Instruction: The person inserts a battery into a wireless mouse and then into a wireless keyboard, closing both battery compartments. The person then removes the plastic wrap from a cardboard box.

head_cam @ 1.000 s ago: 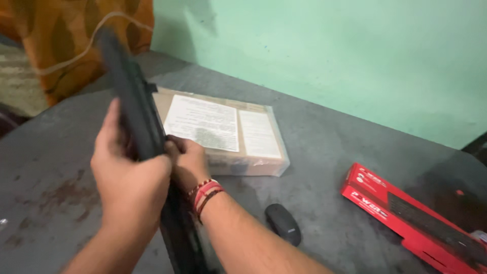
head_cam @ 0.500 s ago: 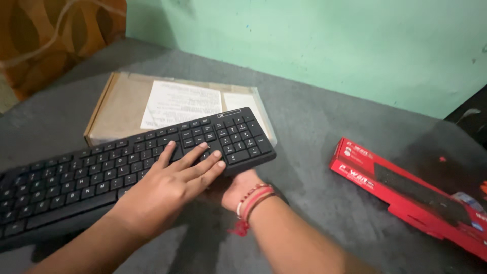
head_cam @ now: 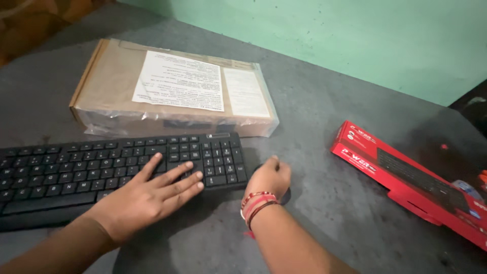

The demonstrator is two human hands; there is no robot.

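keyboard [head_cam: 101, 172] before parcel [head_cam: 172, 91] | mouse [head_cam: 284, 195] right of keyboard | long box [head_cam: 411, 180] far right

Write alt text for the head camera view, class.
A person's left hand lies flat on a black plastic keyboard on a grey table, right hand covering a black mouse. Behind sit a plastic-wrapped brown cardboard parcel and a long red box.

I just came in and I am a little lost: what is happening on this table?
A person sits at a grey table. The left hand lies flat on the keys of a black keyboard. The right hand covers a dark mouse beside it. Behind stands a plastic-wrapped cardboard box; a red carton lies to the right.
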